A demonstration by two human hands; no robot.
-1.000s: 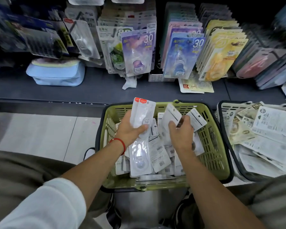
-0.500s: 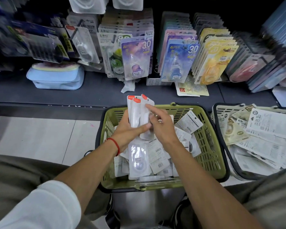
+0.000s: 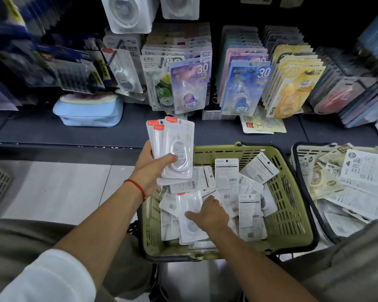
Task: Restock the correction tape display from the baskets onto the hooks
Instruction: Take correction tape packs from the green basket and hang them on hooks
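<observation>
while the left hand (image 3: 150,168) grips a small fanned stack of white packs (image 3: 175,149) upright over the far left corner of the green basket (image 3: 292,214), thumb across the front one, the right hand (image 3: 210,215) is down inside the basket, nearer to the loose stock. its fingers lie on a clear-fronted pack (image 3: 189,216) that rests face up on the heap; whether they have closed round its edge or only press on it cannot be told. that pack lies just left of and under the fingertips, its long axis running away from the person, orange tab end toward the shelf. other packs (image 3: 227,182) lie face down around and partly under it, so it will likely need lifting clear rather than sliding out.

beyond the basket, hooks carry hanging rows (image 3: 190,88) of purple, blue and yellow cards; a light blue pouch (image 3: 88,111) sits on the shelf to the left. a second basket (image 3: 301,149) of packs stands just to the right.
</observation>
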